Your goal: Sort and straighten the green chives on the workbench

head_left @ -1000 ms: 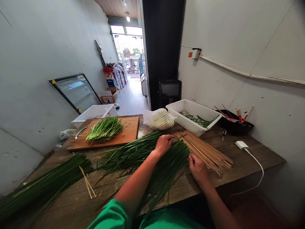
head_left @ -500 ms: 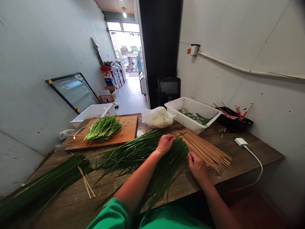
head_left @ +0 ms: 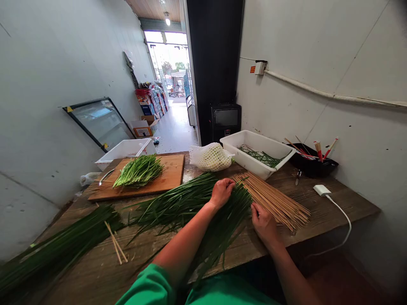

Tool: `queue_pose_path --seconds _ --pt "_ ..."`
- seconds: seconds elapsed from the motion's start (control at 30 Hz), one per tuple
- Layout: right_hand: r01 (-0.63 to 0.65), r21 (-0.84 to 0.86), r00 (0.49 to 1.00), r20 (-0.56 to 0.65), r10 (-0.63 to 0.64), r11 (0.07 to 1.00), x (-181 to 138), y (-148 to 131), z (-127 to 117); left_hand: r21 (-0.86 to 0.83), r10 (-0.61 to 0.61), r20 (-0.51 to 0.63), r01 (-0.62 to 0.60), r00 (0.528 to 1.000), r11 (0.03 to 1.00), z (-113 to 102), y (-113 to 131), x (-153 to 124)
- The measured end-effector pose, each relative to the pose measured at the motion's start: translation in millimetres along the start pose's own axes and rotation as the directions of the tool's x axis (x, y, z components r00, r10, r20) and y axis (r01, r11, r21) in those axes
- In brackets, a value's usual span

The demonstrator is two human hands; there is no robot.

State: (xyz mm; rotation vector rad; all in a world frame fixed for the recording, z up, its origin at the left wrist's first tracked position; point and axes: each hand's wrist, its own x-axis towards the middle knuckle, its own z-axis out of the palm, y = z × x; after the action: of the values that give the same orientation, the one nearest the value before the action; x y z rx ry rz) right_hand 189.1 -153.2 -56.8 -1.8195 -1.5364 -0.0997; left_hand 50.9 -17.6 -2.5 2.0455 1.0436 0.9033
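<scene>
A sheaf of long green garlic chives (head_left: pixel 219 231) lies across the front of the table, its cut ends toward the right. My left hand (head_left: pixel 222 192) reaches over it, fingers pinched on the chives at the far edge of those ends. My right hand (head_left: pixel 264 221) is closed at the near corner of the same ends; what its fingertips hold is too small to make out. Bamboo skewers (head_left: pixel 273 199) lie in a dense pile just beyond my right hand. More loose chives (head_left: pixel 178 201) spread out behind my left forearm.
A cutting board (head_left: pixel 173 171) carries cut green stalks (head_left: pixel 140 169). Behind stand a white tub (head_left: pixel 233 142) with a few chives, a net-wrapped bundle (head_left: pixel 211 156) and a black tray (head_left: pixel 313 169). Threaded chives (head_left: pixel 63 243) lie left; a white charger (head_left: pixel 321 190) sits right.
The view has shifted very slightly. Both hands stay at the chive ends, with hardly any visible movement.
</scene>
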Motion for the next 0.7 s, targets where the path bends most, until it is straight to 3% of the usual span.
queue_pose_path --seconds 0.43,0.7 --pt "0.008 -0.025 1.000 0.006 -0.008 1.000 0.9 -1.6 -2.1 -0.057 -0.040 0.024 0.042 0.999 0.998 -3.4 2.8 0.0" --pt "0.006 -0.047 1.000 0.000 -0.006 0.999 1.3 -2.5 -3.1 -0.019 -0.006 0.024 0.006 1.000 1.000 1.2 0.0 -1.8"
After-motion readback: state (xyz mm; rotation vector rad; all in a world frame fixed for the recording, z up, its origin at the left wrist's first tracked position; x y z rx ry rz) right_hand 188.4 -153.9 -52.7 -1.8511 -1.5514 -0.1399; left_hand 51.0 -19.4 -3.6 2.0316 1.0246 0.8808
